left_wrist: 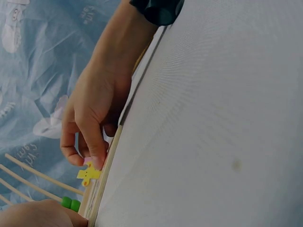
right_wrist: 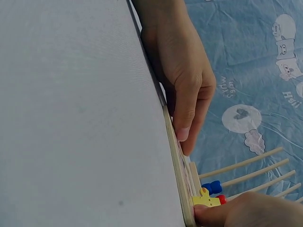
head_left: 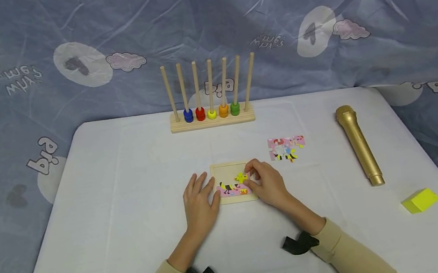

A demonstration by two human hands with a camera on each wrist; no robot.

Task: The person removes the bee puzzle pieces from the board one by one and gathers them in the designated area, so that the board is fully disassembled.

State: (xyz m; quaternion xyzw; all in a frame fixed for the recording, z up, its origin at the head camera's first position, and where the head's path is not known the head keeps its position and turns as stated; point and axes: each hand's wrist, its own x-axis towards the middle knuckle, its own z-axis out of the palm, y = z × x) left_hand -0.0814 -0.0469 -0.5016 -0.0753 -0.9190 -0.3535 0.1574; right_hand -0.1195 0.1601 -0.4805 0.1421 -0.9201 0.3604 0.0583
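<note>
A shallow wooden puzzle tray (head_left: 227,165) lies on the table, its lower part filled with pink puzzle pieces (head_left: 232,191) showing a striped bee. My left hand (head_left: 201,204) rests along the tray's left side, fingers extended and spread, the thumb at its edge. Over the tray's right part my right hand (head_left: 269,185) pinches a yellow and pink puzzle piece (head_left: 240,177) between thumb and fingers. That piece stands tilted up above the tray in the left wrist view. More joined or overlapping puzzle pieces (head_left: 284,148) lie up and right of the tray.
A wooden peg stand (head_left: 212,122) with coloured beads on several rods stands at the table's back. To the right lie a gold microphone (head_left: 359,144) and a yellow block (head_left: 420,201). White cloth covers the table (head_left: 130,168); a printed grey-blue curtain hangs behind.
</note>
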